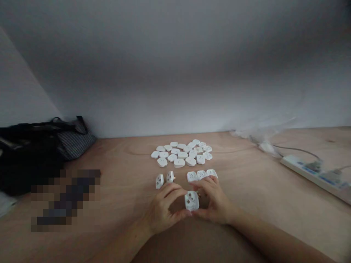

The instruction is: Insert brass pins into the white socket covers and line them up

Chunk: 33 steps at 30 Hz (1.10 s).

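A white plug adapter (191, 201) with socket holes in its face is held upright between my two hands, near the front of the table. My left hand (166, 206) is closed on its left side, thumb low and fingers along the upper edge. On the other side my right hand (212, 201) grips it, and small brass-coloured pins show between that hand's fingers. Just beyond, two more adapters (159, 181) stand on edge at the left. Three white pieces (192, 176) lie in a row behind my right hand, partly covered by its fingers.
Several white pieces (179, 163) lie grouped farther back on the wooden table (123, 190). A power strip (315, 173) with plugs and cables is at right, near a clear plastic bag (264, 137). Dark bags (30, 153) and a pixelated dark object (68, 199) occupy the left.
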### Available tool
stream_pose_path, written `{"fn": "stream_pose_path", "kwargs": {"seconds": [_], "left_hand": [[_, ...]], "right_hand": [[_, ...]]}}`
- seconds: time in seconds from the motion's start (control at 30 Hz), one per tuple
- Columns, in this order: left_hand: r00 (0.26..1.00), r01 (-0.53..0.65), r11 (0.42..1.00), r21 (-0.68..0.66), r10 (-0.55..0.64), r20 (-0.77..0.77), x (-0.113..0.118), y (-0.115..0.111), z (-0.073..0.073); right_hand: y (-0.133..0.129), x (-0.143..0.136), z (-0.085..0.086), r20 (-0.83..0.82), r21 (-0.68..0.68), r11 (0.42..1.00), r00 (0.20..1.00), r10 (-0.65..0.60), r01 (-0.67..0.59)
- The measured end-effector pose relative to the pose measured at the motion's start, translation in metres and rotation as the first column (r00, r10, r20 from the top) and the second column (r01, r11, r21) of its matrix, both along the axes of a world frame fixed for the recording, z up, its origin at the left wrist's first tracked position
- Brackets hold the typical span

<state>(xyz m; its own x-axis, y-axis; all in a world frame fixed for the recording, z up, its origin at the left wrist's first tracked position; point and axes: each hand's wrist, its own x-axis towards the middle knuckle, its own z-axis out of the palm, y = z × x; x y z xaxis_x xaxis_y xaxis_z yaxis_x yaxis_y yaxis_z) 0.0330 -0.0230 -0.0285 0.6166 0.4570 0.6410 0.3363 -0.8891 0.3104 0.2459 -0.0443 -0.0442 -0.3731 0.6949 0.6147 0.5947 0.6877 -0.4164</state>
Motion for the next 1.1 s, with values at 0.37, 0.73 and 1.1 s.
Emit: {"fn": "stream_pose_path", "kwargs": {"seconds": [0.37,0.73,1.1], "left_hand": [[0.993,0.091,0.978,0.188,-0.074,-0.097,-0.005,0.003,0.0],[0.998,0.022,0.998,-0.066,-0.026,-0.062,0.001,0.007,-0.01],[0.993,-0.117,0.984,-0.134,0.112,-0.047,-0.005,0.001,-0.001]], "right_hand": [[-0.002,0.002,0.002,-0.04,0.008,1.0,0.999,0.019,-0.019],[0.001,0.0,-0.005,-0.027,0.0,1.0,1.0,0.008,-0.008],[0.001,0.015,0.012,0.171,-0.141,0.988,0.984,-0.044,0.069]]}}
